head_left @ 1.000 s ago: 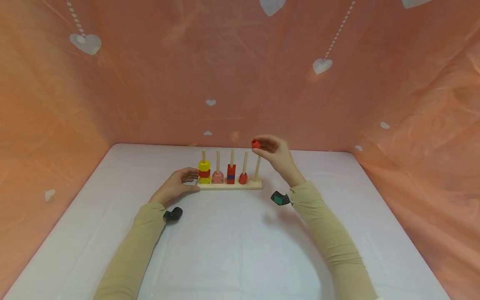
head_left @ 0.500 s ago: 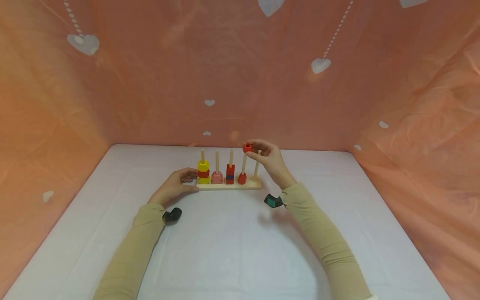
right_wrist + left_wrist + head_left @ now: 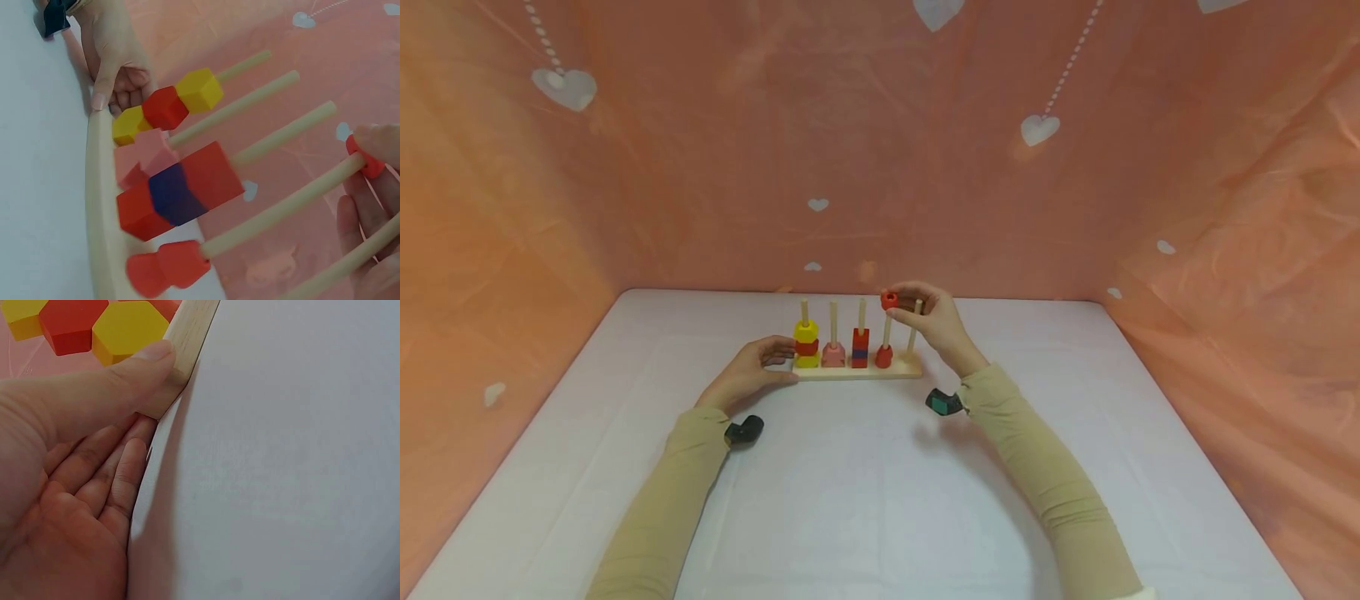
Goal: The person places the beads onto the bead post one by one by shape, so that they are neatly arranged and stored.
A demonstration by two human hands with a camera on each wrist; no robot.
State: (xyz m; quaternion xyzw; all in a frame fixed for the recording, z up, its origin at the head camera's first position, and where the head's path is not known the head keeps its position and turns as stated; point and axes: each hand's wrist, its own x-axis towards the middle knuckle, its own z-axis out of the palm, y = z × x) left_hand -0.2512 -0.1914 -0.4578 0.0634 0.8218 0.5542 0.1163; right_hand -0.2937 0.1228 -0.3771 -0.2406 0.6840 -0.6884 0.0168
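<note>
A wooden peg stand (image 3: 857,374) with several upright pegs lies across the table. My left hand (image 3: 748,371) holds its left end, thumb on the base (image 3: 187,347). My right hand (image 3: 936,321) pinches a small red block (image 3: 889,301) with a hole, at the tip of the fourth peg (image 3: 284,206). On that peg's foot sit red pieces (image 3: 181,262). Yellow and red hexagonal blocks (image 3: 806,331) fill the leftmost peg's lower part. Beside them are pink pieces (image 3: 833,356), then a red-blue-red stack (image 3: 860,348). The rightmost peg (image 3: 913,333) is bare.
The stand rests on a white-covered table (image 3: 850,500). Behind it and along both sides hangs a pink-orange cloth (image 3: 865,150) with white hearts. A dark wrist camera (image 3: 745,430) sits by the left cuff, another wrist camera (image 3: 943,402) by the right.
My right hand has moved left and slightly down with the red block, from near the rightmost peg to the top of the fourth. My left hand keeps its place on the stand.
</note>
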